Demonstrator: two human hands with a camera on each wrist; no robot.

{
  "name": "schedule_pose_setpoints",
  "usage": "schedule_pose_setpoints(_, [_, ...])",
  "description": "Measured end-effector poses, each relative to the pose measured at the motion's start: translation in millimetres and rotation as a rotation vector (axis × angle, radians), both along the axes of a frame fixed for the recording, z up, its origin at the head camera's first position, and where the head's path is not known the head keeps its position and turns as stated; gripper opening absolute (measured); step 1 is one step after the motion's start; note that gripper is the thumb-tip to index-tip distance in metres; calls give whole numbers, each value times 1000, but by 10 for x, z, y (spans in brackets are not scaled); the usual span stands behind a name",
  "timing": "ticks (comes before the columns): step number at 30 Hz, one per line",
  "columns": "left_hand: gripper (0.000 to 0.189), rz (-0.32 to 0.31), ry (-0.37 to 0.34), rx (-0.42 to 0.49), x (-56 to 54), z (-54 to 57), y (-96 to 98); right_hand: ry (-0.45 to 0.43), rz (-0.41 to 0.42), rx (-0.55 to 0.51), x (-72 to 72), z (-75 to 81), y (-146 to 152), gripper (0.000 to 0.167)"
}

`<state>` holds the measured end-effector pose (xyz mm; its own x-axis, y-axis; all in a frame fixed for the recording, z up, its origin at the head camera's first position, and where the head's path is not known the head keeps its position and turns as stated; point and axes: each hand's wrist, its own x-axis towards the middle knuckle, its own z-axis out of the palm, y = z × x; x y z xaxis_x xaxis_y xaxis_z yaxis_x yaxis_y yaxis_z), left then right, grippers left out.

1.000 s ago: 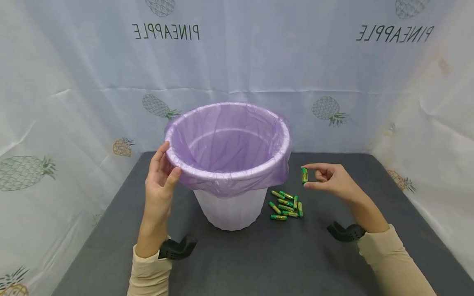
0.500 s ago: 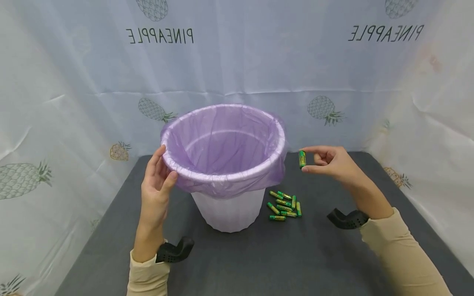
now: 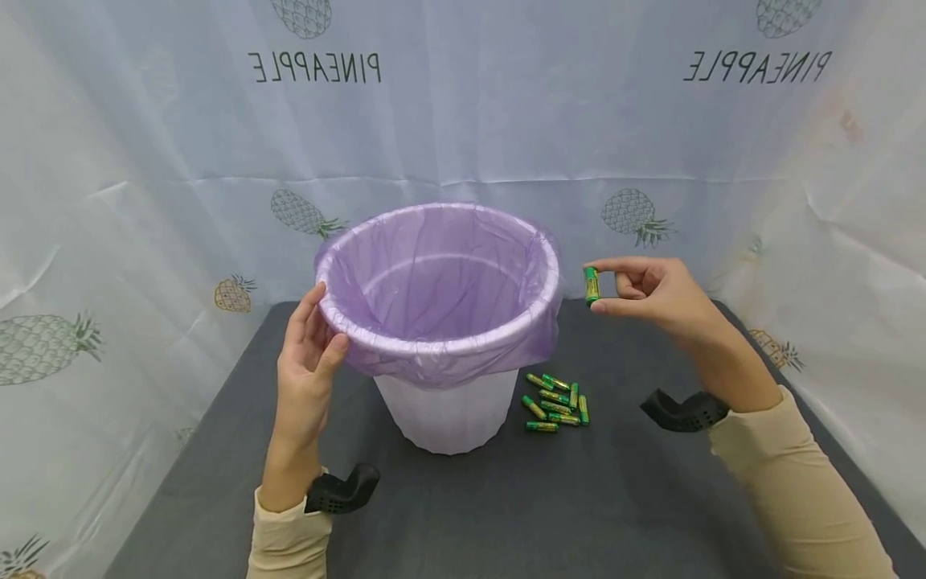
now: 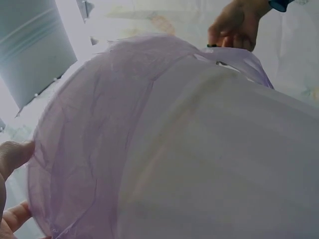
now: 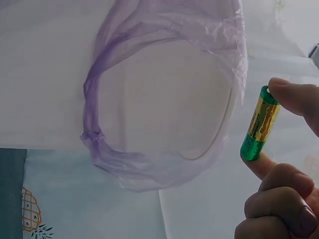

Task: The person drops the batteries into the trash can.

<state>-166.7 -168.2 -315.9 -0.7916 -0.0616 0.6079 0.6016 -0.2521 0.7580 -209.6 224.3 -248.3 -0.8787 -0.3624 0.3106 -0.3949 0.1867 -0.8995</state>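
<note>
A white trash can [image 3: 448, 414] lined with a purple plastic bag [image 3: 441, 366] stands on the dark table. My left hand [image 3: 307, 378] holds its rim at the left, thumb and fingertips set apart along the lined edge. In the left wrist view those fingertips [image 4: 19, 152] meet the bag's edge. Right of the can, above the table, my right hand [image 3: 658, 293] pinches a green and gold battery [image 5: 260, 123] by its two ends between thumb and index finger. The other fingers curl into the palm. Several matching batteries [image 3: 555, 407] lie in a loose pile below.
White curtains [image 3: 506, 104] printed with pineapples close off the back and both sides. The dark tabletop [image 3: 463, 515] reaches toward me in front of the can. Black wrist mounts [image 3: 683, 410] stick out from both forearms.
My right hand has risen with the pinched battery, further above the pile. The left hand stays at the rim, and the can and pile keep their places; the head view shifted slightly.
</note>
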Motion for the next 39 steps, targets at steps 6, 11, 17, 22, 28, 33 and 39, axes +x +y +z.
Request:
schedule_pose_setpoints(6, [56, -18, 34, 10, -4, 3, 8, 6, 2, 20, 4, 119, -96, 39])
schedule_pose_setpoints(11, [56, -23, 40, 13, 2, -6, 9, 8, -10, 64, -11, 196, -195, 39])
schedule_pose_setpoints(17, [56, -2, 13, 9, -4, -3, 9, 30, 14, 34, -59, 218, -315, 37])
schedule_pose_setpoints(22, [55, -24, 36, 15, -7, -3, 14, 12, 18, 27, -96, 204, -405, 37])
schedule_pose_setpoints(28, [56, -19, 31, 17, 0, -6, 16, -18, -38, 96, -146, 188, -506, 42])
schedule_pose_setpoints(33, [56, -26, 39, 15, -10, -16, 12, -50, -64, 117, -183, 172, -562, 48])
schedule_pose_setpoints(39, [57, -7, 17, 9, -18, -17, 6, -55, -60, 147, -198, 137, -563, 48])
